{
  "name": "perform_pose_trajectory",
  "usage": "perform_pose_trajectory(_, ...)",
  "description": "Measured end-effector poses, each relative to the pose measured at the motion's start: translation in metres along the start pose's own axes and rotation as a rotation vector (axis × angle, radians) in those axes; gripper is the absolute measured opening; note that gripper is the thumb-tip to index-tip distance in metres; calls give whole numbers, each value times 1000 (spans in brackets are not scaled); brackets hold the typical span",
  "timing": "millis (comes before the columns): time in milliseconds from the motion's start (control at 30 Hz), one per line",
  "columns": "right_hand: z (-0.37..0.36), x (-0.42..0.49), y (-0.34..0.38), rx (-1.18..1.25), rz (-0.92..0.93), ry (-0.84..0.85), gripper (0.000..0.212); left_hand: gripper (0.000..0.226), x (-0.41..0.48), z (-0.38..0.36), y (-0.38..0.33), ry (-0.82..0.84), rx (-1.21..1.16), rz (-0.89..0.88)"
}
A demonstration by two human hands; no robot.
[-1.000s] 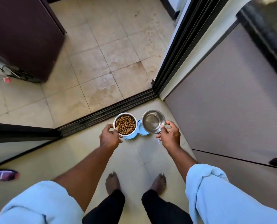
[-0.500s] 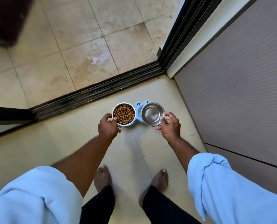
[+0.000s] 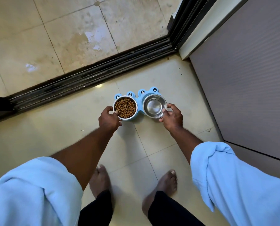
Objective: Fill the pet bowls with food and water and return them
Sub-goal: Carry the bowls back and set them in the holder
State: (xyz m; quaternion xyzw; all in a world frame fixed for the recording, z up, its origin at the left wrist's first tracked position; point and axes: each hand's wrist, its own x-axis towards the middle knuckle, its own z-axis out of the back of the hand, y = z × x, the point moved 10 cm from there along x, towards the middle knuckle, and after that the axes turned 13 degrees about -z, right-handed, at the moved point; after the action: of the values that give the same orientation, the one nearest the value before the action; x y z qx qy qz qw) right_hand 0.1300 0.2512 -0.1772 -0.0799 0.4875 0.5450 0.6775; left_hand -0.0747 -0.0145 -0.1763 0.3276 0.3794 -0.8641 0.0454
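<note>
So the person is bending over and holding the blue stand (image 3: 140,101) at both ends, just above or right on the floor (image 3: 62,128); I can't tell if it's touching down. The left hand (image 3: 109,119) is pinching the rim of the kibble bowl (image 3: 125,107), thumb hooked over the edge, and the right hand (image 3: 172,117) is doing the same on the steel bowl (image 3: 154,107), so each grip is closed on a bowl rim. Gripping both sides is probably keeping the stand level so nothing slops or spills. The right bowl looks shiny, maybe with clear water in it, hard to say. The stand is sitting near the door track (image 3: 90,75) and close to the wall (image 3: 242,79), tucked into that corner, likely out of foot traffic. Seems like nearly the last step.
</note>
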Motion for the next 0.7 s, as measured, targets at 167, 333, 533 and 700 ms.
perform_pose_trajectory(167,-17,20,-14,7,-12,9,10,19,13,-19,17,-12,-19,1)
perform_pose_trajectory(333,-30,36,-20,31,-7,14,15,19,24,-25,29,-72,-10,-38)
perform_pose_trajectory(533,-36,47,-16,50,-2,-12,14,18,33,-34,36,-86,0,-58)
perform_pose_trajectory(700,-36,47,-15,66,-7,-17,11,15,28,-36,41,-106,31,-38)
